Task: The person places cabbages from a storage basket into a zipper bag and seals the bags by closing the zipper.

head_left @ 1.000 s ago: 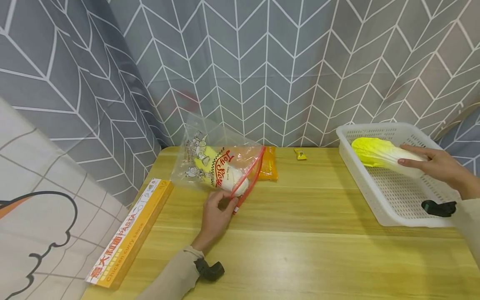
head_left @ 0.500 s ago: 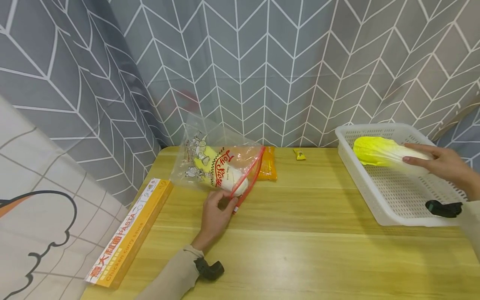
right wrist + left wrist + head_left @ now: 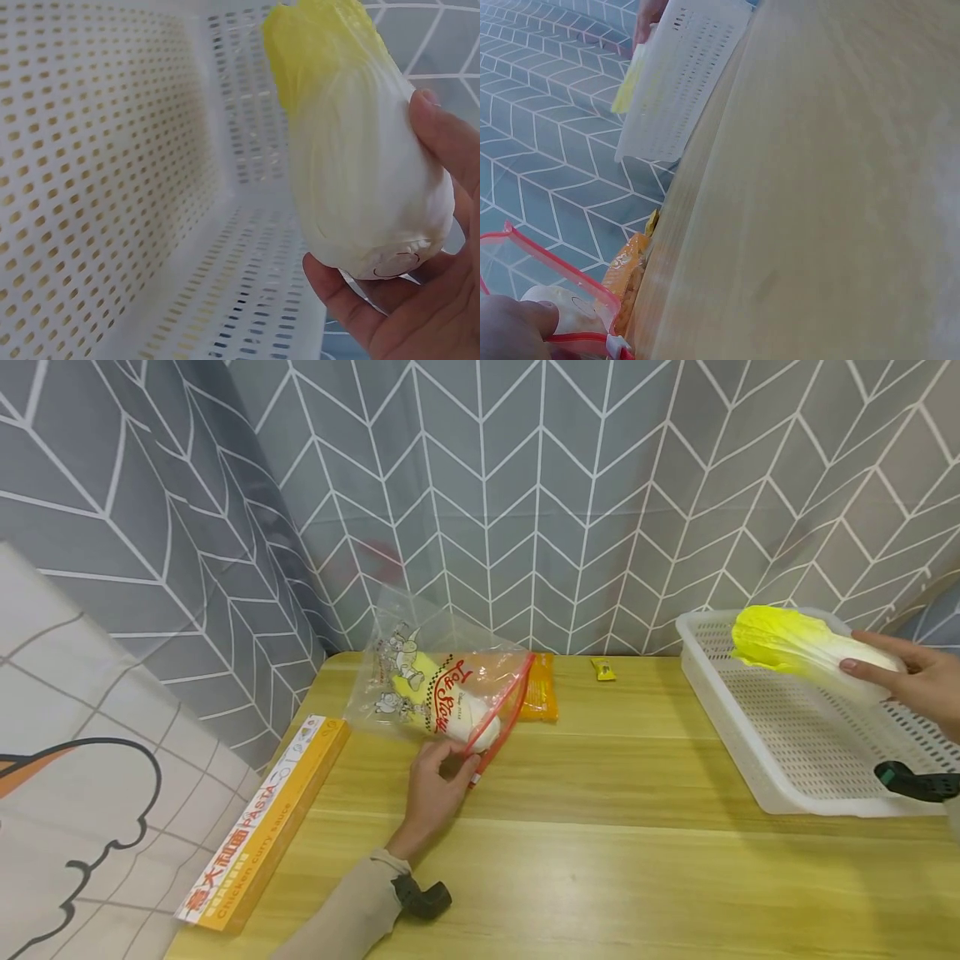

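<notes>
Cabbage [image 3: 813, 652]: lifted higher and drawn slightly toward 3 o'clock since half a second ago; now over the basket at 2 o'clock (read from the table's middle, curtain at 12), leafy end toward 10.
Right hand [image 3: 926, 677]: gripping the cabbage by its white base, thumb on the near side.
Left hand [image 3: 435, 785]: where it was, between 9 and 10, pinching the bag's red edge.
Bag [image 3: 442, 689]: clear, printed, at 10, mouth toward 4; something white and yellow shows through.
Basket [image 3: 735, 735]: white, perforated; its wall stands between the table's middle and the cabbage, hiding part of it in the left wrist view.
Packet [image 3: 542, 693]: orange, near 11, partly covered by the bag.
Sachet [image 3: 603, 669]: small, yellow, at 12, between packet and basket.
Box [image 3: 262, 827]: pasta, at 9, well apart from the basket.
Table [image 3: 585, 835]: wooden, curtain [image 3: 465, 485] behind it.
</notes>
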Action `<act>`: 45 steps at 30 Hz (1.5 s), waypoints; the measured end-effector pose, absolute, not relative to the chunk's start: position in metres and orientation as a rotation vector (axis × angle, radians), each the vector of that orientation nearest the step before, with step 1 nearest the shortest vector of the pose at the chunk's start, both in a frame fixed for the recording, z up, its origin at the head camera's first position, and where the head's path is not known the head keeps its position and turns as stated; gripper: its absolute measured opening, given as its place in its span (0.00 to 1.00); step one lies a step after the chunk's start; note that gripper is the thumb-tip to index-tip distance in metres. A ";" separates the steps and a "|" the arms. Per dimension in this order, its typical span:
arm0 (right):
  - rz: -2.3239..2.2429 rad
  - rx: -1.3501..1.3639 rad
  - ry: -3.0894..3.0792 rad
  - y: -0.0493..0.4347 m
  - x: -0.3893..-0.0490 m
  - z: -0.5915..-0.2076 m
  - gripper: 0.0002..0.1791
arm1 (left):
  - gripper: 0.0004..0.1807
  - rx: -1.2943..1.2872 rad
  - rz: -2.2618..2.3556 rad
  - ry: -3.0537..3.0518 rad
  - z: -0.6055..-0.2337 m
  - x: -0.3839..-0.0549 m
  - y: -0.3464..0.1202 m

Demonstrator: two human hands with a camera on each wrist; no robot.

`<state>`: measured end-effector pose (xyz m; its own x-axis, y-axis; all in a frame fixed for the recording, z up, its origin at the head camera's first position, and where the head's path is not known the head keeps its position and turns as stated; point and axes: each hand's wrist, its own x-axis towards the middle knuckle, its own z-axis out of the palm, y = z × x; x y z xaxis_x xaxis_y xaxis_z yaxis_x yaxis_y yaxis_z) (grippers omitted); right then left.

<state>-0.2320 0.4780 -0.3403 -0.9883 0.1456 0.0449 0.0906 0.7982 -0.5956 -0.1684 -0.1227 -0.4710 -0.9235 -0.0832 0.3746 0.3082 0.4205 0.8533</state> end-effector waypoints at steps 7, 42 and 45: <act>1.075 -0.093 -2.739 0.473 -0.236 -0.334 0.37 | 0.04 -0.187 -1.518 -2.335 -0.470 -0.168 -0.123; 1.427 0.142 -2.615 0.356 -0.255 -0.316 0.32 | 0.03 -0.188 -1.497 -2.315 -0.469 -0.167 -0.122; 1.441 0.158 -2.604 0.345 -0.255 -0.319 0.32 | 0.03 -0.186 -1.494 -2.315 -0.469 -0.167 -0.122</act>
<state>-0.2551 0.3451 -0.3185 -0.9814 -0.0145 0.1916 -0.1701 0.5300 -0.8308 -0.1671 -0.1215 -0.4691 -0.9200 -0.0917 0.3809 0.3094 0.4266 0.8499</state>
